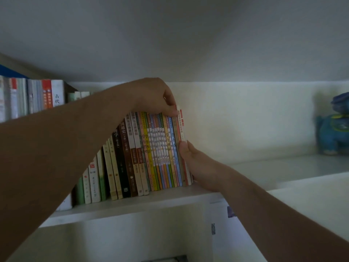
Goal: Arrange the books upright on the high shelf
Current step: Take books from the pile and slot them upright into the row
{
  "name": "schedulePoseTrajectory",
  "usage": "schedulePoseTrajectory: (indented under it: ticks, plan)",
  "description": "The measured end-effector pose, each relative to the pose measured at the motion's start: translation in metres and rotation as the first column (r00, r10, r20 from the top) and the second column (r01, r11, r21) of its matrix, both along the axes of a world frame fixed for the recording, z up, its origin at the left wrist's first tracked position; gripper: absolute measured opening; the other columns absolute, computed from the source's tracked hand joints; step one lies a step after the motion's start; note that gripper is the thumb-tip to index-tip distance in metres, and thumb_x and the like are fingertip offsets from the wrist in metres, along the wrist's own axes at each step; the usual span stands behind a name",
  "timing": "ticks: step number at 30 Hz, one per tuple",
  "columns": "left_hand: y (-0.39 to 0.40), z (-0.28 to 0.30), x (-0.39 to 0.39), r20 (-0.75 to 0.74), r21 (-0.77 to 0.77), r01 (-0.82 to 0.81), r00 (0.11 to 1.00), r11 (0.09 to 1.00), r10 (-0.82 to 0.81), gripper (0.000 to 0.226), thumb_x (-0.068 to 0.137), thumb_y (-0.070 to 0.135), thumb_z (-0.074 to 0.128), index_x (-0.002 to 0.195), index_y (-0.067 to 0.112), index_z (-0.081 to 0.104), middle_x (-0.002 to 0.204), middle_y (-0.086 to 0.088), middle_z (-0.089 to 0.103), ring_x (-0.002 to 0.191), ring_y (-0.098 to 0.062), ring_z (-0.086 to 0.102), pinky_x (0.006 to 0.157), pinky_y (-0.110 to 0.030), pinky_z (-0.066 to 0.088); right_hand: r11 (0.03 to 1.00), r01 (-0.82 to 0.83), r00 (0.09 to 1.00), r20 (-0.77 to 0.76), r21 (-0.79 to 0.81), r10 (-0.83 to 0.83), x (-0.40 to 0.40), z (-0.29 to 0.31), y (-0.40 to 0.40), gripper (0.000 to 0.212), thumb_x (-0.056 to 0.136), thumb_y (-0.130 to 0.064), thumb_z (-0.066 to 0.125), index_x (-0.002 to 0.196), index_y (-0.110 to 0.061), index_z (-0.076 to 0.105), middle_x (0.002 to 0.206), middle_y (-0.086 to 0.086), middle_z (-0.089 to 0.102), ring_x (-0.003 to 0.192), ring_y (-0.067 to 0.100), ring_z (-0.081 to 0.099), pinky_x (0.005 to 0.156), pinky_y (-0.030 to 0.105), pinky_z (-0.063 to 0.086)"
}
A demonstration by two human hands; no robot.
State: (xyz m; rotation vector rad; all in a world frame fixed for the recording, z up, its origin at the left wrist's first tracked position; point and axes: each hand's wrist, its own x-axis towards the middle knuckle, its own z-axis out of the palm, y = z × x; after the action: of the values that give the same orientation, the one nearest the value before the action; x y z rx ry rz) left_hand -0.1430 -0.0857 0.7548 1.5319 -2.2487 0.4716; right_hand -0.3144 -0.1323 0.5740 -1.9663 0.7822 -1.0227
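Row of books (151, 154) upright on high shelf (170, 195), spines toward me, leaning slightly left. My left hand (153, 97) pinches tops of the rightmost vols. My right hand (198, 163) lies flat against the end book (182, 129), fingers straight, grip holding nothing. Blue toy (334, 127) far right.

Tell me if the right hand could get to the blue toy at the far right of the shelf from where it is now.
Probably yes. The right hand presses against the end of the row of books, and the shelf between it and the blue toy shows nothing in the way. Letting go may let the books lean, though.
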Motion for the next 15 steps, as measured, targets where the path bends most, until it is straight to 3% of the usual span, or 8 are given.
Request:
schedulePoseTrajectory:
  ticks: [3, 5, 8, 11, 15]
  plan:
    - [0.004, 0.004, 0.006, 0.056, 0.089, 0.000, 0.998, 0.996, -0.005, 0.046, 0.085, 0.042, 0.083, 0.128, 0.033, 0.069, 0.123, 0.013, 0.070, 0.108, -0.009, 0.068, 0.095, -0.035, 0.056, 0.998, 0.018, 1.000, -0.013, -0.066, -0.018, 0.001, -0.001, -0.003, 0.067, 0.103, -0.068, 0.022, 0.165, -0.043, 0.014, 0.154, -0.005, 0.055, 0.125, 0.006, 0.062, 0.104, 0.025, 0.053]
    - [0.004, 0.005, 0.006, 0.049, 0.105, -0.004, 0.999, 0.994, -0.001, 0.048, 0.084, 0.048, 0.081, 0.128, 0.033, 0.068, 0.122, 0.013, 0.070, 0.107, -0.009, 0.068, 0.095, -0.034, 0.055, 0.990, 0.076, 0.992, -0.094, -0.116, -0.087, -0.002, 0.002, -0.008, 0.072, 0.100, -0.074, 0.020, 0.165, -0.045, 0.008, 0.156, -0.004, 0.053, 0.133, 0.015, 0.058, 0.113, 0.033, 0.047]
    - [-0.001, -0.001, 0.001, 0.044, -0.023, -0.020, 0.999, 1.000, 0.021, 0.047, 0.082, 0.067, 0.073, 0.118, 0.037, 0.072, 0.116, 0.018, 0.069, 0.100, -0.007, 0.066, 0.094, -0.038, 0.054, 0.980, 0.126, 0.976, -0.159, -0.156, -0.150, -0.002, 0.003, -0.012, 0.075, 0.101, -0.074, 0.020, 0.167, -0.041, 0.005, 0.156, -0.003, 0.053, 0.131, 0.017, 0.058, 0.107, 0.026, 0.046]
    - [-0.004, -0.011, -0.003, 0.117, -0.207, -0.055, 0.990, 0.977, 0.081, 0.052, 0.082, 0.074, 0.069, 0.121, 0.040, 0.069, 0.123, 0.013, 0.068, 0.101, -0.009, 0.061, 0.087, -0.036, 0.051, 0.966, 0.164, 0.979, -0.089, -0.198, -0.184, 0.004, -0.004, -0.011, 0.062, 0.106, -0.066, 0.024, 0.160, -0.035, 0.024, 0.145, -0.002, 0.061, 0.115, 0.012, 0.064, 0.090, 0.015, 0.050]
    - [-0.002, -0.019, 0.001, 0.190, -0.267, -0.074, 0.973, 0.961, 0.128, 0.052, 0.089, 0.075, 0.057, 0.126, 0.039, 0.063, 0.124, 0.011, 0.067, 0.099, -0.010, 0.057, 0.080, -0.035, 0.044, 0.913, 0.276, 0.900, -0.253, -0.299, -0.355, 0.004, -0.010, 0.003, 0.054, 0.106, -0.066, 0.033, 0.141, -0.024, 0.034, 0.124, 0.001, 0.067, 0.098, 0.014, 0.067, 0.088, 0.033, 0.057]
